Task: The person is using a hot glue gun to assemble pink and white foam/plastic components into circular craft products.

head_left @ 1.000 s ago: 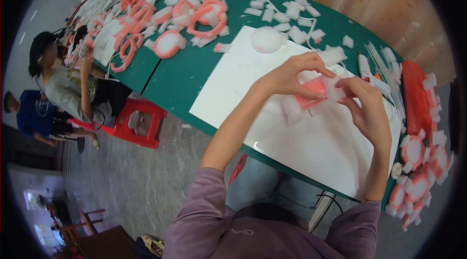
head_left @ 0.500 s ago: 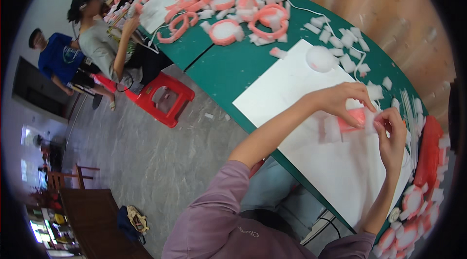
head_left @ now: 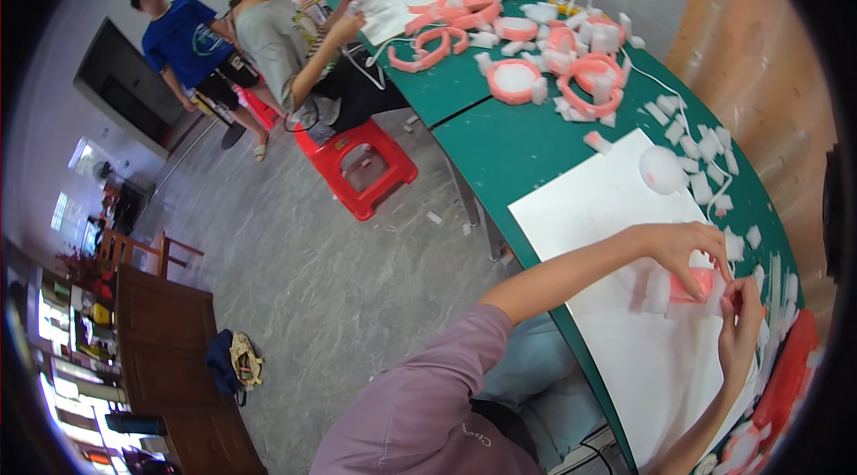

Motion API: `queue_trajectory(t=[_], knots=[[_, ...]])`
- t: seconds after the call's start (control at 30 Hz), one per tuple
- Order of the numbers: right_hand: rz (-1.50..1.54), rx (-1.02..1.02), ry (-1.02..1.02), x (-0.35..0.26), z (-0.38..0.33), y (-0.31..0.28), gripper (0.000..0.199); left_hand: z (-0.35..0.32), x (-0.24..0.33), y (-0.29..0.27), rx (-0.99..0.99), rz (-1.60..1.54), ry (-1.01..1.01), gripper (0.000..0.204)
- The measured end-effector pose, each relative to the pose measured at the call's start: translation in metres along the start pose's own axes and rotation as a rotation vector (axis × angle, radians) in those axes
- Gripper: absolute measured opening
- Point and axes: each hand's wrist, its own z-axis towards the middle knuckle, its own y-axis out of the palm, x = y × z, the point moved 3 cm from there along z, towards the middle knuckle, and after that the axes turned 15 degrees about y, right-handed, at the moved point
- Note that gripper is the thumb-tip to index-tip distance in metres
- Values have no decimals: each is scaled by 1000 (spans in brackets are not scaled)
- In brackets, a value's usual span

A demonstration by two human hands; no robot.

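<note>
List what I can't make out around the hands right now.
Head view: far side of the pink piece, hidden by the left hand.
Head view: anything inside the right hand, hidden by its curl.
Head view: count of thin sticks, too blurred.
Head view: right forearm near the elbow, cut by the lower edge.

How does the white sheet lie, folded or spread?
Spread: the white sheet lies flat on the green table, its broad surface showing around the pink-and-white foam.
</note>
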Motion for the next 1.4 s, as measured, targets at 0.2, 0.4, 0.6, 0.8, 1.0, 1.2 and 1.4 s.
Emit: queue_trajectory(t=[0.2, 0.4, 0.6, 0.8, 1.0, 1.2, 1.4], knots=[[-19, -36, -37, 1, -1, 1, 13, 0, 0, 1, -12, 18, -14, 39], [-16, -27, -85, 1, -2, 4, 13, 0, 1, 0, -15, 13, -37, 40], [-103, 26, -91, -3, -3, 5, 16, 1, 3, 0, -9, -15, -31, 40], [-78, 185, -120, -12, -7, -2, 17, -1, 1, -2, 14, -19, 20, 40], [-83, 221, -164, -7, -5, -8, 12, 0, -3, -5, -53, 69, 3, 45], [52, 140, -33, -1, -3, -8, 10, 3, 6, -6, -85, 22, -78, 44], [13, 89, -30, -4, -2, -3, 13, 4, 9, -5, -60, 6, -146, 43]])
